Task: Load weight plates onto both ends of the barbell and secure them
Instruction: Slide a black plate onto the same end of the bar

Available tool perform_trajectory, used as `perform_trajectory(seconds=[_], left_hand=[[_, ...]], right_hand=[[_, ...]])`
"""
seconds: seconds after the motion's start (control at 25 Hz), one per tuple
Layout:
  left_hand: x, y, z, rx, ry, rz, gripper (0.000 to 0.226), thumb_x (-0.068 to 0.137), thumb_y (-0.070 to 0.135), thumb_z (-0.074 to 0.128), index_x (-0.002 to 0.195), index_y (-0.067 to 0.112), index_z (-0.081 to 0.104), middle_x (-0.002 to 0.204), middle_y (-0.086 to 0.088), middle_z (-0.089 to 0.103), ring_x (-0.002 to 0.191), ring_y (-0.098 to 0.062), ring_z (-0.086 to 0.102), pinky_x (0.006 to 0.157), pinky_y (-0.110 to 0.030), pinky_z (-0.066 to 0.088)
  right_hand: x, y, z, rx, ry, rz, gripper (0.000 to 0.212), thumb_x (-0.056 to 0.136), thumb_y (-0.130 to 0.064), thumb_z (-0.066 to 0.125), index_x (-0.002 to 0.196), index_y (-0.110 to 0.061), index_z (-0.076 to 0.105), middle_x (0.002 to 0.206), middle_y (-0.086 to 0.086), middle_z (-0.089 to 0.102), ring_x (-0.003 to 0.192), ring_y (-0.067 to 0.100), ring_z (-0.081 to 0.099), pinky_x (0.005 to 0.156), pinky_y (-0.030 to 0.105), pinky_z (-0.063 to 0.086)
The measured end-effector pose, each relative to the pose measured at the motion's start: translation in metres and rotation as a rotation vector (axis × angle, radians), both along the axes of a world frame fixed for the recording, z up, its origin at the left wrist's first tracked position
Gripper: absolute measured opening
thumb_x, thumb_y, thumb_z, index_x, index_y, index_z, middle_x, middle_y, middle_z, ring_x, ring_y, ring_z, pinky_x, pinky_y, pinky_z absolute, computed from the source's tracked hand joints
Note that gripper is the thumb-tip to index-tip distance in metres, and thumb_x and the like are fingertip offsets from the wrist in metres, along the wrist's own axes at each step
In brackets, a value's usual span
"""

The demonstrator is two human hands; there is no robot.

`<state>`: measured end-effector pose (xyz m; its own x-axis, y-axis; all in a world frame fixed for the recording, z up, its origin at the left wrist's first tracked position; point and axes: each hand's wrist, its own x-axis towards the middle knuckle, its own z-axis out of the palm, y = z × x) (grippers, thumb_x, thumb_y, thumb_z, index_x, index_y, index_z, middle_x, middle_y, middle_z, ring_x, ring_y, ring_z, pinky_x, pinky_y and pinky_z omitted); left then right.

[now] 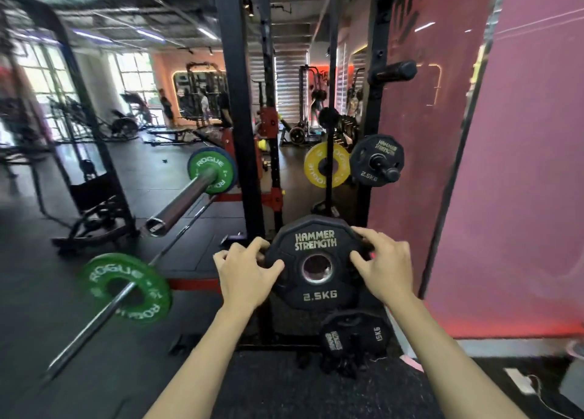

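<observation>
Head cam only. Plate count: two green plates, one (212, 169) on the racked barbell (177, 210) at left and another (125, 288) on a second bar (94, 320) lying lower and nearer. One yellow plate (325, 164) sits on the rack (235, 102) further back, with a black 2.5kg plate (376, 160) on a peg to its right, and a 15kg plate (354, 339) down by the floor. The plate in play is another 2.5kg plate (316, 262), held upright between both hands: left hand (245, 274) curled round its left edge, right hand (384, 263) gripping the right edge. It's right of the bare barbell end, well apart from it.
</observation>
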<state>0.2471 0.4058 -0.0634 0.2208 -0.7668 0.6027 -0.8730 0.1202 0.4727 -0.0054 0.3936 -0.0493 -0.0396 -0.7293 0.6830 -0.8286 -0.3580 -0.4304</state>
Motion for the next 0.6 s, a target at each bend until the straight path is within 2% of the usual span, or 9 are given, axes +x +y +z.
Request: perform_trajectory(seconds=[0.16, 0.32, 0.6], left_hand=[[0.094, 0.037, 0.007, -0.027, -0.001, 0.188, 0.031, 0.069, 0.047, 0.077, 0.096, 0.034, 0.067, 0.071, 0.014, 0.060, 0.080, -0.015, 0.054, 0.088, -0.036, 0.028], [0.183, 0.048, 0.019, -0.063, 0.060, 0.331, 0.028, 0.069, 0.040, 0.080, 0.094, 0.033, 0.069, 0.072, 0.012, 0.062, 0.083, -0.017, 0.055, 0.086, -0.037, 0.028], [0.297, 0.002, 0.034, -0.096, 0.100, 0.284, 0.026, 0.072, 0.041, 0.077, 0.095, 0.033, 0.068, 0.077, 0.012, 0.063, 0.087, -0.017, 0.054, 0.091, -0.037, 0.028]], right_hand=[[0.100, -0.007, 0.003, -0.002, -0.030, 0.187, 0.047, 0.075, -0.024, 0.078, 0.120, -0.030, 0.066, 0.089, -0.007, 0.070, 0.085, 0.018, 0.065, 0.085, 0.036, 0.037], [0.200, -0.017, 0.007, -0.021, -0.057, 0.309, 0.046, 0.072, -0.023, 0.079, 0.117, -0.028, 0.068, 0.086, -0.008, 0.070, 0.083, 0.016, 0.066, 0.087, 0.037, 0.041], [0.317, -0.056, 0.026, -0.051, -0.108, 0.262, 0.045, 0.071, -0.022, 0.078, 0.114, -0.032, 0.068, 0.083, -0.009, 0.068, 0.084, 0.014, 0.065, 0.086, 0.038, 0.039]])
